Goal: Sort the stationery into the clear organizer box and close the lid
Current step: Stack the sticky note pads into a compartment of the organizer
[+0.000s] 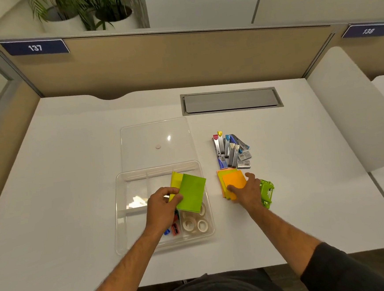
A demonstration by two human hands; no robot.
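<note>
White cubicle desk [76,200], organizer box [123,219] with its lid [153,137] off behind it. Your left hand [162,205] pinches green sticky notes [191,192] over the box; right hand [247,190] grips the orange pad [234,181]. Loose sheets could fan out and block the lid.

Blue partition sign [34,47] reads 137; another blue sign [367,31] reads 138.

The organizer box [123,219] sits mid-counter [62,178], its lid [155,134] lying flat at its 12 o'clock. Tape rolls [196,224] and sharpeners [174,229] lie in its near-right compartments. At the box's 3 o'clock lies a notepad stack [231,181]; staplers [229,150] are heaped at the stack's 12 o'clock, a hole punch [267,192] at its 3 o'clock.
</note>
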